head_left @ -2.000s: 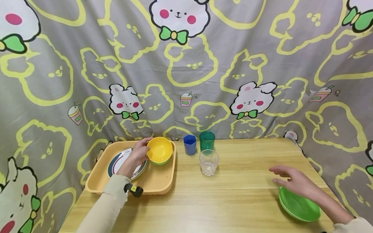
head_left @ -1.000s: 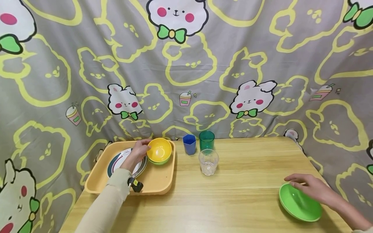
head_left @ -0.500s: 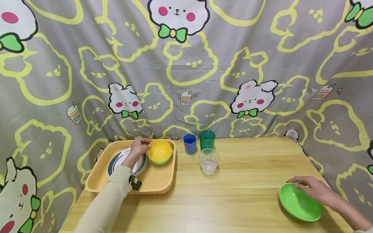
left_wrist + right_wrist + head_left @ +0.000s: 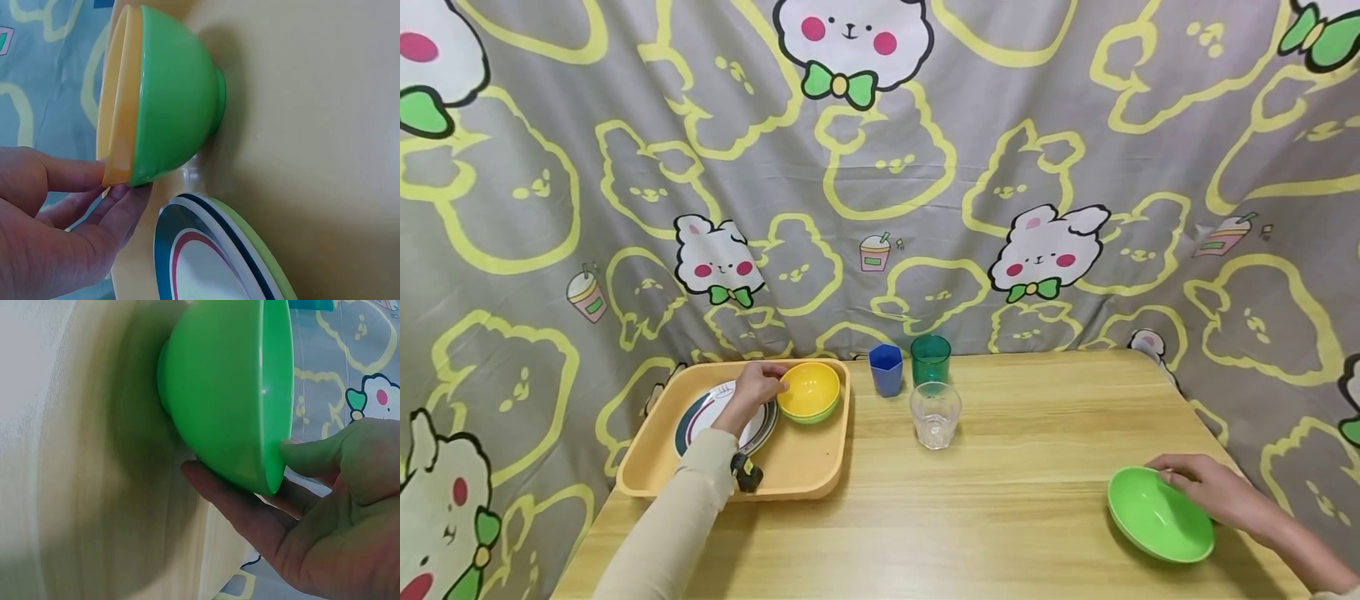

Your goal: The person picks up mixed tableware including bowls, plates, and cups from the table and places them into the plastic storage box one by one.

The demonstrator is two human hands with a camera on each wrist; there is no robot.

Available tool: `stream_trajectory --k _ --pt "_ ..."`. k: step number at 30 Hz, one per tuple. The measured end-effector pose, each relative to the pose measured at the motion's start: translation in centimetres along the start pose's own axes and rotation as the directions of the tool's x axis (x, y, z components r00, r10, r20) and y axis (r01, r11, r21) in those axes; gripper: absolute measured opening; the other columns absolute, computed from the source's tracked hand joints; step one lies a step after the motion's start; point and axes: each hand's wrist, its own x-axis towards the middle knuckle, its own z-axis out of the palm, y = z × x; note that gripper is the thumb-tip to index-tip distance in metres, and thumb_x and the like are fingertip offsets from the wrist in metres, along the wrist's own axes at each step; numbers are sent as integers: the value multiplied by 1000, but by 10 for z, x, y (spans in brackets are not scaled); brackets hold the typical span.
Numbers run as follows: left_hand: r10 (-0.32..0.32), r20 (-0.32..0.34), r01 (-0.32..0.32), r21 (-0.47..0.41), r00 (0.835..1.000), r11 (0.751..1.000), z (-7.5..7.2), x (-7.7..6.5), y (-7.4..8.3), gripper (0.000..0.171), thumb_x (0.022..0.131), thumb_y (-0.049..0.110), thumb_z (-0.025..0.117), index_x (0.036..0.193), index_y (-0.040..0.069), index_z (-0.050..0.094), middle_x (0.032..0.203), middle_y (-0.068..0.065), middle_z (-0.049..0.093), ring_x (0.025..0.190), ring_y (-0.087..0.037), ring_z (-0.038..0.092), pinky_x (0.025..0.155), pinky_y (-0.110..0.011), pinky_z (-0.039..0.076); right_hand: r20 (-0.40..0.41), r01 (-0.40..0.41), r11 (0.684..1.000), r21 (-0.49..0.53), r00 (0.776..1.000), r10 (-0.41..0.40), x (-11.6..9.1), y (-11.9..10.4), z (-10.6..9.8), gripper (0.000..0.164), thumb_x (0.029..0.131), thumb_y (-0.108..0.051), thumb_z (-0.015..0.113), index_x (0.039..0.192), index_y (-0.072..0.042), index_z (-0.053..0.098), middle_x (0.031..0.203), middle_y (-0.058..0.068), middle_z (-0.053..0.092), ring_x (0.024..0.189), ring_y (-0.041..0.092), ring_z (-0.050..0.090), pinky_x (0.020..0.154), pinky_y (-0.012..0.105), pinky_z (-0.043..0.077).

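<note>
My left hand [image 4: 758, 390] pinches the rim of a yellow bowl [image 4: 808, 390]. In the left wrist view the yellow bowl [image 4: 125, 119] sits nested in a green bowl [image 4: 175, 100], both inside the orange tray [image 4: 805, 477]. Fingertips lie under the rims, the thumb at the yellow edge. On the right, my right hand [image 4: 1213, 487] grips a wider green bowl [image 4: 1161, 517] by its rim. The right wrist view shows the thumb over that green bowl's rim [image 4: 275, 394] and the fingers beneath its outer wall.
Beside the nested bowls, stacked plates [image 4: 711, 408] with a dark-banded top plate lie in the tray. Mid-table at the back stand a blue cup [image 4: 887, 372], a green tumbler [image 4: 931, 358] and a clear glass [image 4: 936, 417]. A patterned curtain [image 4: 880, 167] hangs behind the wooden table [image 4: 955, 517].
The yellow bowl has lowered into the green bowl in the tray. My right hand has come down onto the other green bowl, taken its rim and shifted it slightly left.
</note>
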Motion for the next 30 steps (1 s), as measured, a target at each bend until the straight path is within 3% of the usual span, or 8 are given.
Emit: stream_trajectory --k 6,9,12,15,19,22,26,30 --pt "-20 12 20 -36 1000 999 -2 -1 0 28 86 -9 69 114 -13 68 100 -19 65 71 -15 56 62 -25 53 -9 -19 999 47 1000 20 -2 -1 1 26 103 -1 55 124 9 66 121 29 66 113 41 63 75 24 52" --pt "-5 24 6 -41 1000 999 -3 -4 -1 29 87 -7 69 116 -14 68 100 -19 65 74 -15 57 63 -24 53 4 -33 995 91 999 33 -2 -1 1 29 104 -1 52 127 11 63 125 31 64 117 54 58 76 24 52" --pt "4 36 -2 -53 999 999 -5 -7 -1 30 89 -6 68 117 -14 67 99 -17 64 77 -15 56 63 -23 53 -12 -40 994 105 999 41 -4 -2 2 30 105 -2 51 129 10 63 126 30 64 116 45 61 75 22 52" --pt "11 57 -6 -83 998 997 -7 -9 0 30 92 -5 66 120 -15 65 101 -17 65 82 -17 59 68 -24 55 -36 -51 992 115 998 55 -5 -3 3 31 106 -3 50 131 11 62 127 31 63 110 27 62 74 21 51" --pt "22 92 -10 -129 995 992 -12 -12 0 31 97 -3 61 125 -17 60 111 -23 64 95 -26 63 85 -37 60 -78 -66 991 120 994 76 -6 -3 2 32 107 -5 48 132 13 60 128 35 60 106 15 59 72 20 51" --pt "27 109 -13 -132 994 991 -15 -14 0 35 100 1 58 132 -15 56 123 -29 61 108 -34 63 96 -49 56 -113 -58 991 124 991 72 -6 -2 1 33 108 -5 48 132 15 58 129 37 58 103 8 58 72 20 51" --pt "28 122 -13 -124 992 992 -19 -16 1 45 104 9 56 144 -9 47 138 -33 55 121 -43 58 100 -56 52 -159 -46 987 152 985 70 -7 -1 -1 35 108 -6 47 133 16 56 130 40 56 95 -11 50 71 20 52" --pt "32 124 -15 -144 992 990 -23 -21 2 50 105 16 56 149 -5 42 142 -34 52 128 -46 54 103 -59 49 -167 -53 970 239 981 95 -8 -4 -2 37 110 -5 43 136 19 50 129 44 52 93 -1 58 68 26 58"
